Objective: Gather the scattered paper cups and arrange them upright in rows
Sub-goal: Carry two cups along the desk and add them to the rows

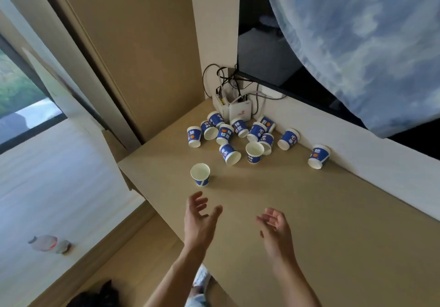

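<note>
Head view: left hand (198,216), right hand (276,229), grip slack, empty; rear cups (215,119) half-hidden.

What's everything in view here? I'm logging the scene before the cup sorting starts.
Paper cups: about thirteen, blue and white, mostly tipped over in the table's far corner.
Nearest cup: one of those, upright, apart from the pile, ahead of the left hand.
Table: one, tan, centre.
White boxes: two, white, in the corner among dark cables.
Screen: one, black, on the wall above.
Cloth: one, pale blue and white, hanging at the upper right.
Bottle: one, clear, on the floor at left.
Left hand: open, empty, over the table.
Right hand: open, empty, over the table.
</note>
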`<state>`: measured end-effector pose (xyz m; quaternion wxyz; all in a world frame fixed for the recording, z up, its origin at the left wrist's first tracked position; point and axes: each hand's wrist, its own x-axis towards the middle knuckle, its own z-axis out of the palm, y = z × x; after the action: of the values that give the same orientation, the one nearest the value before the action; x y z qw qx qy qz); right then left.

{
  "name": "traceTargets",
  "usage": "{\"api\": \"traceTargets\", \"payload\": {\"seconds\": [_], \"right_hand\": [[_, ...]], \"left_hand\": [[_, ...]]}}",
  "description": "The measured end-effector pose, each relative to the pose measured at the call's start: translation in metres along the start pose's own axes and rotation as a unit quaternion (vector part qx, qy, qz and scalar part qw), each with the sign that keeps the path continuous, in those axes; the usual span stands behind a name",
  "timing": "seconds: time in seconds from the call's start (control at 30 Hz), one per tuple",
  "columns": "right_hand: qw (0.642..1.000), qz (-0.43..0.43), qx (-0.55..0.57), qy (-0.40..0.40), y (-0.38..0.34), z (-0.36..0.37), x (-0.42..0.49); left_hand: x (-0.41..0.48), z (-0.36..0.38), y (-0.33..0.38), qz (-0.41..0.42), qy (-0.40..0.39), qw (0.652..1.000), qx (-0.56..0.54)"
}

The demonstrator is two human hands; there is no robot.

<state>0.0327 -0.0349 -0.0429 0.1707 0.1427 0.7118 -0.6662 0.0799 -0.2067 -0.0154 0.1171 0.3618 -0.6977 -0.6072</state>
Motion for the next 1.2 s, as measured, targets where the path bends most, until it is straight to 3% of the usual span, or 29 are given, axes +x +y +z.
{"api": "traceTargets", "payload": {"seconds": [0.2,0.33,0.53,0.67,0.77,1.0,1.2], "right_hand": [[0.998,0.021,-0.051,0.028,-0.034,0.072,0.049],[0.981,-0.021,-0.191,0.031,-0.061,0.121,0.102],[0.878,-0.123,-0.462,0.009,-0.076,0.169,0.194],[0.788,-0.139,-0.599,0.004,-0.061,0.188,0.24],[0.756,-0.118,-0.643,0.019,-0.046,0.195,0.26],[0.754,-0.084,-0.651,0.026,-0.022,0.195,0.254],[0.86,-0.061,-0.501,0.081,-0.024,0.179,0.204]], "left_hand": [[0.105,-0.01,-0.028,-0.017,0.011,0.998,0.067],[0.166,-0.014,-0.038,0.026,-0.04,0.992,0.116],[0.213,-0.01,-0.06,0.088,-0.141,0.974,0.155],[0.229,-0.007,-0.072,0.098,-0.152,0.973,0.139],[0.237,-0.011,-0.077,0.094,-0.143,0.976,0.135],[0.25,-0.028,-0.076,0.093,-0.145,0.976,0.135],[0.254,-0.029,-0.064,0.109,-0.137,0.978,0.109]]}}
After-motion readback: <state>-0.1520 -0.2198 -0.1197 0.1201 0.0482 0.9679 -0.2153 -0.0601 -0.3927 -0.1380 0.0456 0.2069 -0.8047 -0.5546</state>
